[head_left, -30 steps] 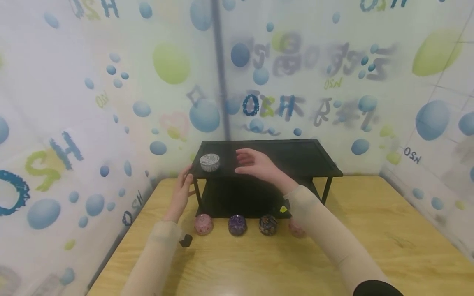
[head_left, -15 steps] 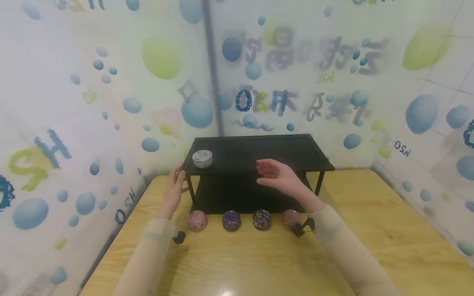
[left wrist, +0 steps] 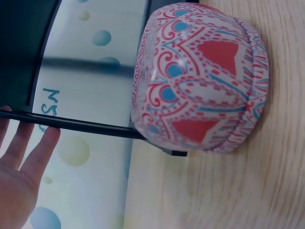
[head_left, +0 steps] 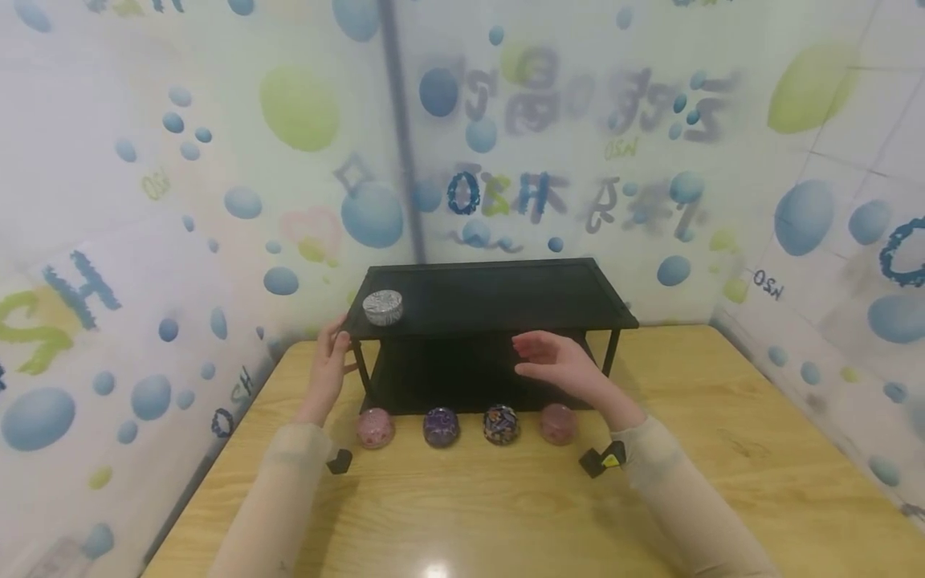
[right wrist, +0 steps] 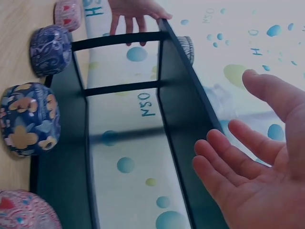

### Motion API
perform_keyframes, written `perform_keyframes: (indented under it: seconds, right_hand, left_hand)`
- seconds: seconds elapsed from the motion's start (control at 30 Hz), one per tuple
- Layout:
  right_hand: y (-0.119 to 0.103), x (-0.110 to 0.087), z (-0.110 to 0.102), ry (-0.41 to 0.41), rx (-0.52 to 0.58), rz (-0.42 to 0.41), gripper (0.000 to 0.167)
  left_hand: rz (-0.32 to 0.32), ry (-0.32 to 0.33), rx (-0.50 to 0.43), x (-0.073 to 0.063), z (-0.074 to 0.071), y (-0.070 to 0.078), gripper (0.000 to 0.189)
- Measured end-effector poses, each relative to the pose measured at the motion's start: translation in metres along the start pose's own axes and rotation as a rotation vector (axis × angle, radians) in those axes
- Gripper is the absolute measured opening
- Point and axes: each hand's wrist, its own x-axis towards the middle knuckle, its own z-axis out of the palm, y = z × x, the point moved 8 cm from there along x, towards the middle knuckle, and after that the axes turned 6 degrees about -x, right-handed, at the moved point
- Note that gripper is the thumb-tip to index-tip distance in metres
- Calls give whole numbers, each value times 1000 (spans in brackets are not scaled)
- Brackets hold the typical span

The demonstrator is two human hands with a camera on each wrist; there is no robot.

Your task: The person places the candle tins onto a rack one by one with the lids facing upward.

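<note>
My left hand (head_left: 327,373) touches the left end of a black two-tier shelf (head_left: 491,297), its fingers extended against the frame in the left wrist view. Holding nothing, my right hand (head_left: 556,363) hovers before the shelf's front, fingers spread and thumb apart in the right wrist view. A silver-and-black patterned round tin (head_left: 383,308) sits on the top tier at the left. In a row along the shelf's front stand a pink tin (head_left: 376,428), a purple tin (head_left: 441,427), a dark floral tin (head_left: 501,425) and another pink tin (head_left: 558,424).
The shelf stands on a light wooden table (head_left: 448,498) near the back wall sheet (head_left: 462,128), printed with blue and green bubbles. A second printed wall (head_left: 108,321) borders the table's left side. Small black devices are strapped at both wrists.
My right hand has moved right and down, away from the silver tin to the shelf's front. My left hand stays at the shelf's left end. The head view has shifted slightly.
</note>
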Motion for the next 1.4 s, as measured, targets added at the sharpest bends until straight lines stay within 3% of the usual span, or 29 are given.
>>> perform_keyframes:
  seconds: [0.13,0.37,0.73,1.0,1.17,1.4]
  right_hand:
    - [6,-3,3,-28,-10,-16,46]
    - [25,-12,2,-74,-62,7,48]
    - [68,-29,-8,-131,-110,32,50]
    - [86,-38,-9,-203,-70,58,56]
    - [98,-42,-3,-246,-44,72,60]
    - [108,-45,3,-247,-106,92,59]
  left_hand:
    - [-1,17,8,-2,-3,2,49]
    - [-13,-12,-9,-1,1,4,46]
    - [6,-9,-14,1,10,8,47]
    - [-15,-29,-15,-10,17,34,46]
    - [-13,-14,-10,-11,13,34,45]
    - [-9,-12,-3,-12,10,34,44]
